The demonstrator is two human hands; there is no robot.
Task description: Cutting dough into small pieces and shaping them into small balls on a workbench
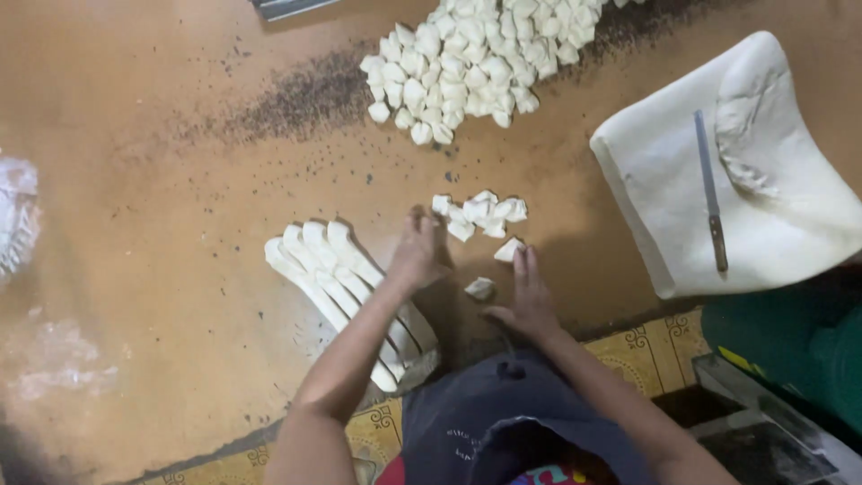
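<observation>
My left hand (418, 251) rests on the brown work surface (180, 180), its fingers at the near edge of a small cluster of cut white dough pieces (480, 214). My right hand (525, 296) lies flat with its fingertips touching one dough piece (509, 249). Another single piece (479, 288) sits between the two hands. Several long dough strips (328, 269) lie side by side under my left forearm. Neither hand visibly grips anything.
A big heap of cut dough pieces (476, 63) lies at the top centre. At the right a thick white dough slab (736, 171) carries a long knife (710, 193). Flour smudges (18, 216) mark the left. A patterned edge (646, 346) borders the surface near me.
</observation>
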